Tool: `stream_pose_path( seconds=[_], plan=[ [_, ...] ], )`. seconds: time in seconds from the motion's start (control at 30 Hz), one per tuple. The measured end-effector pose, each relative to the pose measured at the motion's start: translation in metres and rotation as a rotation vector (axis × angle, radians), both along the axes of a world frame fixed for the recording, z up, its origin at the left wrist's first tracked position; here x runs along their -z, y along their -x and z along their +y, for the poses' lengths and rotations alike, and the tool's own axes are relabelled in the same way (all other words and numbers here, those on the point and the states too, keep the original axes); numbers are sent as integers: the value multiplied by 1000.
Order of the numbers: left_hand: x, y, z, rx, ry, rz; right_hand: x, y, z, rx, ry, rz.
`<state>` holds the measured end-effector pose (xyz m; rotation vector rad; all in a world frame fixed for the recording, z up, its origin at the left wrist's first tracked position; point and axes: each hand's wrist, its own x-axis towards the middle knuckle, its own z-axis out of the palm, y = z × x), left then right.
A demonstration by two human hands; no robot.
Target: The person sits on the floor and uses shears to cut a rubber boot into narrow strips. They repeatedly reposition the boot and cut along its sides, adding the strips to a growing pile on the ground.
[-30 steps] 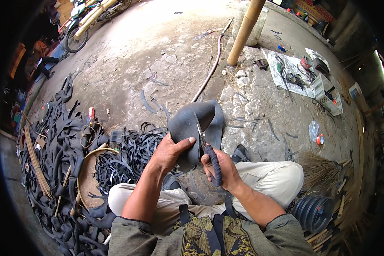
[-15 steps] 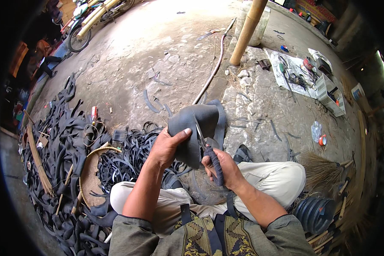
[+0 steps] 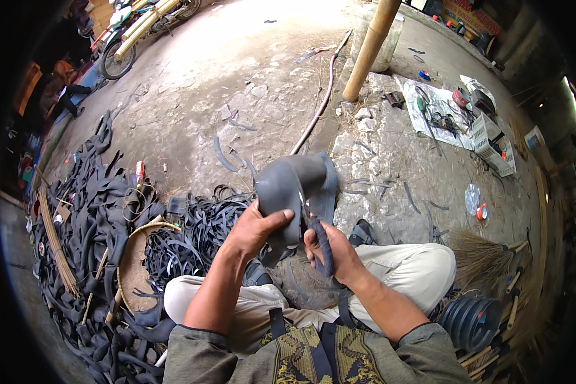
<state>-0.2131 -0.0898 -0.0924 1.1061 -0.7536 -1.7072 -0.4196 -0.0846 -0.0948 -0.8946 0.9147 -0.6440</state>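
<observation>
Between my knees is a wide piece of black rubber sheet (image 3: 285, 179), curved over on itself. My left hand (image 3: 253, 230) grips its near left edge, thumb on top and fingers underneath. Scissors with dark wrapped handles (image 3: 324, 246) are in my right hand (image 3: 340, 255), which is closed around them. Their blades point away from me and lie against the rubber, partly hidden by it. Part of the sheet's far right side hangs down past the blades.
Cut black strips (image 3: 195, 227) fill a round tray (image 3: 129, 269) on my left, beside a heap of rubber scraps (image 3: 89, 237). A bamboo pole (image 3: 371, 51) stands ahead. To the right are a white crate (image 3: 493, 146), a tape roll (image 3: 482, 212) and straw brooms (image 3: 480, 256).
The blades have moved down along the rubber and show less now. The sheet bends over more at the cut, and its near part has shifted slightly right with my left hand.
</observation>
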Motion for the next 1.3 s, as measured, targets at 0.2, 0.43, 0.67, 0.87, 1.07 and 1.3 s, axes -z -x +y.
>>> stream_pose_path(
  seconds=[0.2, 0.43, 0.67, 0.87, 1.07, 1.3],
  plan=[
    [3, -3, -1, 100, -52, -2, -1, 7, -4, -43, 128, 109],
    [9, -10, -18, -222, 58, 92, -4, 1, 3, -93, -59, 22],
    [7, -2, -9, -133, 97, 16, 14, -3, -1, -37, 3, -24],
    [5, -3, -8, -105, 40, 25, 4, 0, 1, -56, 40, 65],
    [4, -6, -2, 21, 16, 36, -2, -2, -4, -66, 47, 62],
    [-3, -3, -8, -165, -27, 68, -6, 2, -2, -85, 141, 106]
  ],
)
